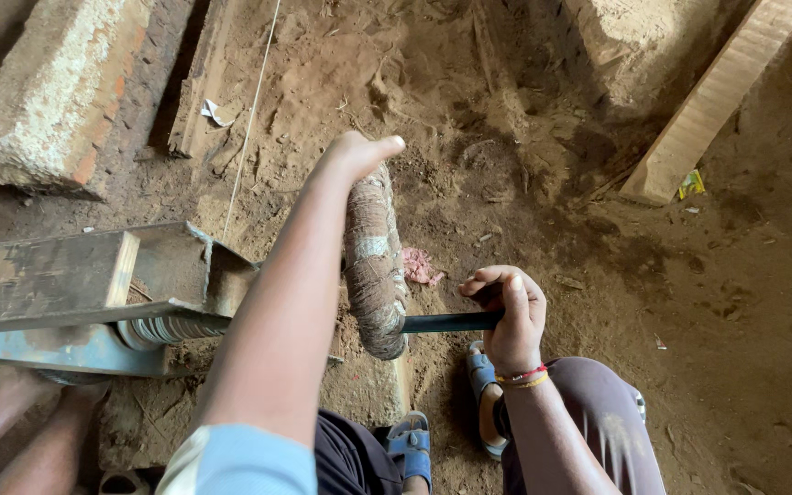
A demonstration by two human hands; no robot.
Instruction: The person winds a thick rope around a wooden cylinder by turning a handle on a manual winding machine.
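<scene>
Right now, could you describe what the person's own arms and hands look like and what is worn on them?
The left arm is bare below a short light blue sleeve; the left hand wears nothing. The right hand is bare, with red and yellow thread bands around the wrist.
</scene>
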